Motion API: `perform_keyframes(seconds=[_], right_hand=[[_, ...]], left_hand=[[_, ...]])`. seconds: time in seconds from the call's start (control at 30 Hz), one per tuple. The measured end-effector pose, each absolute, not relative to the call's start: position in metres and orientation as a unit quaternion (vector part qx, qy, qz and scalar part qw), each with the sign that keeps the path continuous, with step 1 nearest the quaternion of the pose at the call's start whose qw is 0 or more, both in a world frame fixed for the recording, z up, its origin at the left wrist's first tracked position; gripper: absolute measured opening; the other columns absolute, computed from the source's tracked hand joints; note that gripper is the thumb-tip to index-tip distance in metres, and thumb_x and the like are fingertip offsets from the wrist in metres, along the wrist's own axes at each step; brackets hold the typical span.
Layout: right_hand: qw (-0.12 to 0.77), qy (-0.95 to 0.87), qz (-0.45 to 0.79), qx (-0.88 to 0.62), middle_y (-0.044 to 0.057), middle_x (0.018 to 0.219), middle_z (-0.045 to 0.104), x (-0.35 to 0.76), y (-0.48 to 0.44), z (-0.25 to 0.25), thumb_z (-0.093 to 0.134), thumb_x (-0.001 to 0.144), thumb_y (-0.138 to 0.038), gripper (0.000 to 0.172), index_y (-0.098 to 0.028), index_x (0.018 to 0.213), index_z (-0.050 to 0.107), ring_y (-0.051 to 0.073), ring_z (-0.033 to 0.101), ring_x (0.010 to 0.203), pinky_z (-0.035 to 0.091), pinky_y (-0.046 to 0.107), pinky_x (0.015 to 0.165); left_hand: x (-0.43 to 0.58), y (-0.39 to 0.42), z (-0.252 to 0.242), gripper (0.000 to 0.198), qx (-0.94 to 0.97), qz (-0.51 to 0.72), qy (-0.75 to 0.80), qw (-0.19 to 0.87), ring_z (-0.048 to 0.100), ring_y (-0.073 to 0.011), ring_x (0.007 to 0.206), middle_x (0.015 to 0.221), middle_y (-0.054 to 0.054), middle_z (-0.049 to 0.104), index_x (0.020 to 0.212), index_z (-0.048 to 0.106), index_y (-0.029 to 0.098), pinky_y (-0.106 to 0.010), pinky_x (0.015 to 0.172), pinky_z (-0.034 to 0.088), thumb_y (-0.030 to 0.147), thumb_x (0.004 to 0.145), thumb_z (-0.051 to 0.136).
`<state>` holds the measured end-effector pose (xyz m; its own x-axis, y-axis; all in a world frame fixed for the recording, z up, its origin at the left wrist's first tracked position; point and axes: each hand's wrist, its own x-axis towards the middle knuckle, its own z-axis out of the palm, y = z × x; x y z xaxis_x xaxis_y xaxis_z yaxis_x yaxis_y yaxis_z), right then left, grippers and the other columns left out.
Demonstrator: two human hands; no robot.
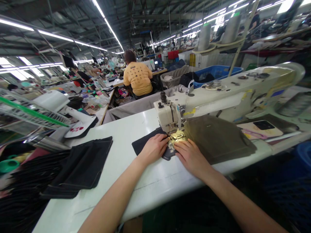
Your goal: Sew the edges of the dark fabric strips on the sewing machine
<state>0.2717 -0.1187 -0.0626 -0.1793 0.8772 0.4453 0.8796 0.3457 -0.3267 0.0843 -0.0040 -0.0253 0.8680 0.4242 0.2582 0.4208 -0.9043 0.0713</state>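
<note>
A sewing machine [213,94] stands on the pale worktable, with a brass-coloured plate [178,136] beneath its needle area. My left hand [154,149] lies on a dark fabric piece [143,142], its fingers stretched toward the presser foot. Just right of the needle, my right hand [191,157] rests flat, fingertips at the edge of the brass plate. The dark fabric runs under the machine head and shows between my hands. How much of it lies beneath my fingers is hidden. Beside my right hand is a grey-brown panel [218,139], flat on the table.
Black stitched pieces [85,165] lie stacked on the table's left, beside a dark heap [26,181]. A white lamp-like device [77,119] stands behind them. A phone [263,125] lies at the right. Beyond the table are a blue basket [218,71] and a seated person [138,77].
</note>
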Motion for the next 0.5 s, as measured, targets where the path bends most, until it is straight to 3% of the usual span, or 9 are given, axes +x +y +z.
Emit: perform_keyframes(seconds=[0.23, 0.5], right_hand=[[0.297, -0.761, -0.040, -0.575, 0.010, 0.124, 0.068, 0.272, -0.125, -0.065, 0.048, 0.099, -0.019, 0.027, -0.018, 0.120, 0.065, 0.024, 0.059, 0.116, 0.035, 0.051, 0.109], [0.292, -0.757, -0.059, -0.582, 0.011, 0.124, 0.069, 0.278, -0.132, -0.072, 0.043, 0.100, -0.021, 0.029, -0.018, 0.118, 0.066, 0.025, 0.060, 0.116, 0.036, 0.051, 0.109]], left_hand=[[0.084, -0.012, -0.027, 0.032, 0.953, 0.142, 0.267, 0.010, 0.059, -0.0231, 0.116, 0.126, -0.012, 0.063, 0.126, 0.062, 0.017, -0.041, 0.102, 0.051, 0.025, 0.100, 0.046], [0.074, -0.057, -0.016, 0.039, 0.940, 0.072, 0.333, -0.006, 0.058, -0.0285, 0.116, 0.129, -0.012, 0.061, 0.131, 0.059, 0.016, -0.044, 0.097, 0.052, 0.035, 0.097, 0.054]])
